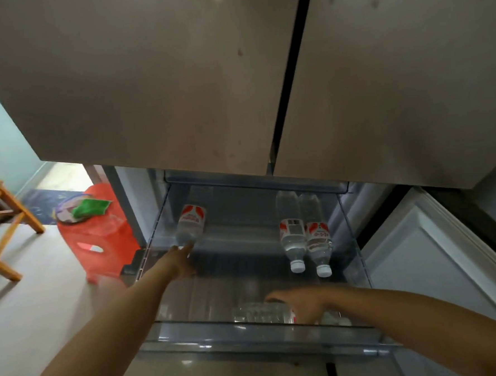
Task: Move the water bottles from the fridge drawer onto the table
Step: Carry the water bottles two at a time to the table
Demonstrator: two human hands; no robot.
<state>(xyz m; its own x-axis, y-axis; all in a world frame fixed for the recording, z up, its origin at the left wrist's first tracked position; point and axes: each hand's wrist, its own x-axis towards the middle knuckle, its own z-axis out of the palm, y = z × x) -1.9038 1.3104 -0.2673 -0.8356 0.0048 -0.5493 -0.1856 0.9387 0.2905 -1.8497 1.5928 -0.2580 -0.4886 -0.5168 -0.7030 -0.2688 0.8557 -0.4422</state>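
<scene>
The fridge drawer (267, 329) stands pulled out below the closed upper doors. Two clear water bottles with red and white labels lie side by side at its right, one (292, 237) left of the other (318, 238), white caps toward me. A third bottle (190, 224) lies at the far left. My left hand (181, 261) reaches into the drawer with its fingertips at that bottle's near end; whether it grips is unclear. A fourth bottle (260, 313) lies crosswise at the drawer's near edge, and my right hand (299, 304) rests over it, fingers curled around it.
A red plastic stool (99, 240) carrying a plate and a green cloth (89, 207) stands just left of the fridge. A wooden table leg and frame (7, 208) show at the far left. A white lower fridge door (437, 263) hangs open at the right.
</scene>
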